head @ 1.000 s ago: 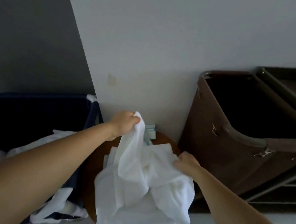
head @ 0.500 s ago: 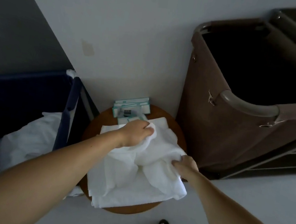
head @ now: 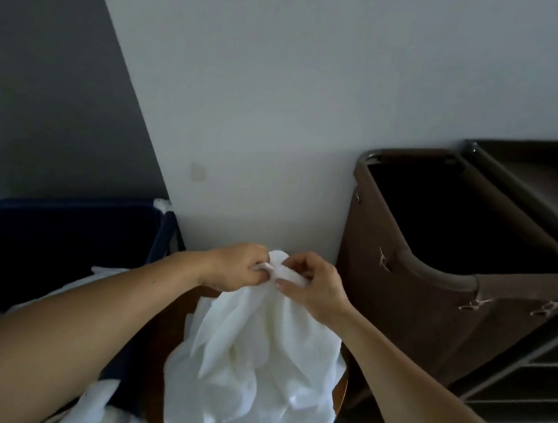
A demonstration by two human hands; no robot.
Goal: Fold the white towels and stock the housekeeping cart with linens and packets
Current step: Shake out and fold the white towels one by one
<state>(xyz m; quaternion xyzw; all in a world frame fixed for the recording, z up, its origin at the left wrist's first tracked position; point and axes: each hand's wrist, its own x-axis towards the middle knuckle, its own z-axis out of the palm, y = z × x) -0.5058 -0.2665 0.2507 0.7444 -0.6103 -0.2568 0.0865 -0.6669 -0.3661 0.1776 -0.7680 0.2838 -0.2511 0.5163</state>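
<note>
White towel [head: 254, 364] hangs at lower centre over the round wooden table [head: 341, 386], its top edge pinched by both hands, left hand [head: 234, 267] and right hand [head: 314, 284] almost touching.

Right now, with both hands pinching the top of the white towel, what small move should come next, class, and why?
Probably draw the hands apart along the top edge. The left hand and right hand pinch the white towel at nearly one spot, so it hangs bunched and creased over the brown table; spreading the grip should open it flat for folding.
</note>
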